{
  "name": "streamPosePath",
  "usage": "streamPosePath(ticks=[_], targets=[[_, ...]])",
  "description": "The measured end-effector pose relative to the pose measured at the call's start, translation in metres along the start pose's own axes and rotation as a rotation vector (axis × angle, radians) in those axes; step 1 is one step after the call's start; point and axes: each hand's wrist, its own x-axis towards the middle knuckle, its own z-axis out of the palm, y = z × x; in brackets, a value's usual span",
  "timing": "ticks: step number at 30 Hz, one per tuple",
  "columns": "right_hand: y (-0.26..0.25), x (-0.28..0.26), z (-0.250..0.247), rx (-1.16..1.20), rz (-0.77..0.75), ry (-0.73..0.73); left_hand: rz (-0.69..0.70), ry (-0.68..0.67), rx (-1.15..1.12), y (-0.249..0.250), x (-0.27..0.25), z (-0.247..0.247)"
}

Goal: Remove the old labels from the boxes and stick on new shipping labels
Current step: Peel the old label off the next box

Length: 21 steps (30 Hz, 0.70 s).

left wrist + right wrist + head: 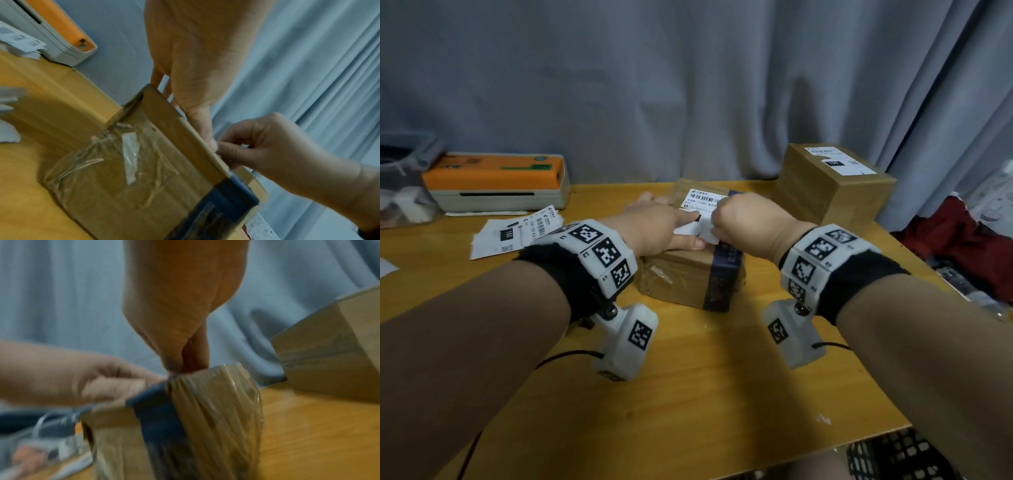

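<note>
A small cardboard box point(681, 277) wrapped with a dark blue tape band sits mid-table. On its top lies a white shipping label point(703, 200) with a barcode, its near part lifted and showing a blank white side. My left hand point(664, 222) lies flat on the box top with straight fingers, holding it down. My right hand point(719, 217) has curled fingers and pinches the label's lifted edge. In the left wrist view the right hand point(236, 149) pinches at the box's point(127, 178) top edge beside the left hand's thumb point(203, 129). The right wrist view is blurred.
A bigger cardboard box point(835, 198) carrying its own label point(839, 161) stands at the back right. An orange and white label printer point(496, 181) sits at the back left, with loose labels point(513, 233) before it. A clear bin point(404, 185) stands far left; red cloth point(962, 240) lies off the right edge.
</note>
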Motion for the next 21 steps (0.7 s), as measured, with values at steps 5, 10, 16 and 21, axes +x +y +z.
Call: streamPosePath(ticks=[5,10,16,21], targets=[[0.016,-0.008,-0.003,0.268,0.009,0.008,0.020,-0.008,0.010,0.011,-0.002,-0.005],[0.006,-0.004,-0.005,0.158,-0.019,-0.042,0.008,0.024,-0.040,0.011,-0.002,-0.002],[0.002,0.009,-0.005,0.017,-0.097,-0.104,0.046,0.021,-0.148,-0.004,0.003,0.002],[0.001,0.007,0.001,-0.030,-0.078,-0.066,0.042,0.001,-0.168,-0.008,0.008,0.002]])
